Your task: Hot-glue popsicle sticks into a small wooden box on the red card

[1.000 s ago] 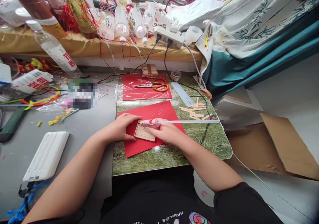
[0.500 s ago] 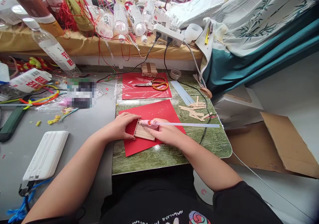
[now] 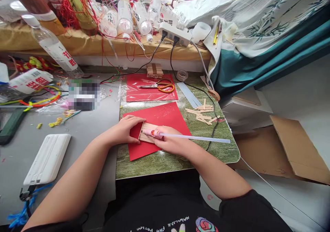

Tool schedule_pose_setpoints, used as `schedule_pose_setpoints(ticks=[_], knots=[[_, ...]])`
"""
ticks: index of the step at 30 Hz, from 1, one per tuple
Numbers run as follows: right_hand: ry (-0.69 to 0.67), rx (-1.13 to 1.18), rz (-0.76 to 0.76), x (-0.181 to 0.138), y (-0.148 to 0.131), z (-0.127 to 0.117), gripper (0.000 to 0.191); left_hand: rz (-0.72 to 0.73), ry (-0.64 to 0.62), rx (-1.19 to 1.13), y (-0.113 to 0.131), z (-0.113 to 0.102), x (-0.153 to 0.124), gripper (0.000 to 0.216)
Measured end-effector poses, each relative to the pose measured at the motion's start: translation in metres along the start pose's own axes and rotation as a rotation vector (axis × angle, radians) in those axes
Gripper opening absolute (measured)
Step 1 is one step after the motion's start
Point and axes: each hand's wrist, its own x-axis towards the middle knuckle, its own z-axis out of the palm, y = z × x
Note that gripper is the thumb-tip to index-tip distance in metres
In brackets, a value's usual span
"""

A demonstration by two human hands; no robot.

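My right hand (image 3: 171, 141) is closed around a small pink hot glue gun (image 3: 152, 133). A long translucent glue stick (image 3: 198, 138) sticks out of its back end toward the right. The gun's nozzle points left, low over a panel of flat wooden craft sticks (image 3: 149, 126) laid side by side. My left hand (image 3: 125, 129) grips the panel's left end, thumb at the near corner and fingers at the far corner. A narrow stick runs along that end. Beneath the panel lies a sheet of red paper (image 3: 139, 153). My right hand covers the panel's right part.
Scissors (image 3: 165, 85) lie on wrapped red paper behind. Loose craft sticks (image 3: 203, 115) and spare glue sticks (image 3: 189, 95) are to the right, near a black cord (image 3: 214, 129). A bundle of sticks (image 3: 154, 70) stands at the back. A white power bank (image 3: 47, 159) lies left.
The glue gun and my right hand have shifted toward me and slightly left, uncovering more of the panel's far side. The left hand stays in place.
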Motion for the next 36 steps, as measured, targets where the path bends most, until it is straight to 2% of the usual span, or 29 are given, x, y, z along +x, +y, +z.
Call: schedule_pose_setpoints(ticks=[9, 22, 30, 36], knots=[[-0.001, 0.059, 0.027, -0.0037, 0.0025, 0.0035, 0.028, 0.016, -0.011, 0.024, -0.0044, 0.0018, 0.0001, 0.093], [-0.071, 0.000, -0.076, -0.0030, 0.0037, 0.0052, 0.031, 0.021, 0.000, 0.025, -0.0073, 0.0038, 0.0013, 0.094], [-0.066, -0.018, -0.069, -0.0044, 0.0088, 0.0078, 0.014, 0.024, 0.000, 0.037, -0.0047, 0.0026, 0.0012, 0.094], [-0.072, 0.003, -0.037, -0.0054, 0.0074, 0.0083, 0.011, 0.010, -0.006, 0.043, -0.0051, 0.0032, 0.0006, 0.095]])
